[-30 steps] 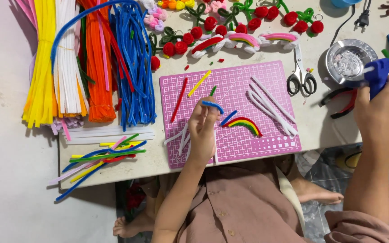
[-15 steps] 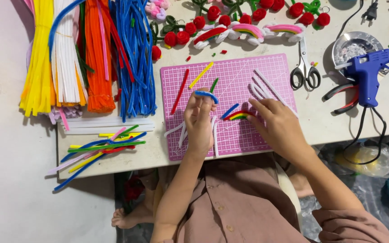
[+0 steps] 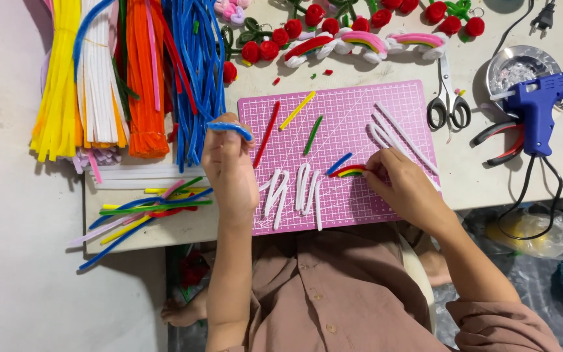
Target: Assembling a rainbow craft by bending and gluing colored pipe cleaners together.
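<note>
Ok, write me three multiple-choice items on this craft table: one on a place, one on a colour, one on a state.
1. Where does the blue plastic glue gun lie?
A. on the pink gridded cutting mat
B. right of the mat, beside the black-handled steel scissors
C. among the pipe-cleaner bundles

2. What colour is the short fuzzy pipe-cleaner piece that the left hand holds?
A. blue
B. yellow
C. white

3. What is the right hand doing?
A. gripping the glue gun
B. resting off the table
C. touching the small curved rainbow-striped pipe-cleaner arc on the mat

Answers:
1 B: the gun lies on the bare tabletop next to the scissors.
2 A: the piece pinched in the fingertips is blue.
3 C: the fingertips meet the arc's end on the mat.
</note>
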